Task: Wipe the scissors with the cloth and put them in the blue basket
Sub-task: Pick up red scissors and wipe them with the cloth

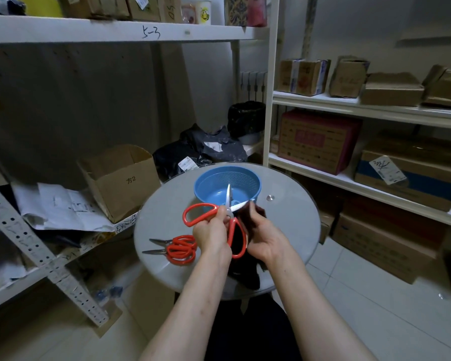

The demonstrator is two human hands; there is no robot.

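Two hands were busy over the round table (167,212), held up just in front of the blue basket (245,179). The left hand (211,230) gripped the scissors (229,201) close to the pivot, fingers curled round the base of the red handles, so that the pair hung clear of the tabletop. The blades were spread wide: one pointed straight up across the mouth of the basket, and the other angled off to the right. The right hand (264,238) was wrapped round the cloth (257,211), a dark rag bunched in the palm with its tail hanging down to the near edge of the table. The upper fold of the rag met the tip of the right-pointing blade. The basket stood on the far half of the table with nothing inside that I could see. On the left side of the table lay two spare pairs (181,250), red handles overlapping and blades pointing left. Beyond the table an open cardboard box (120,178) sat on a low rack, black bags (206,149) were heaped behind the basket, and shelves (349,105) of cartons lined the right wall.
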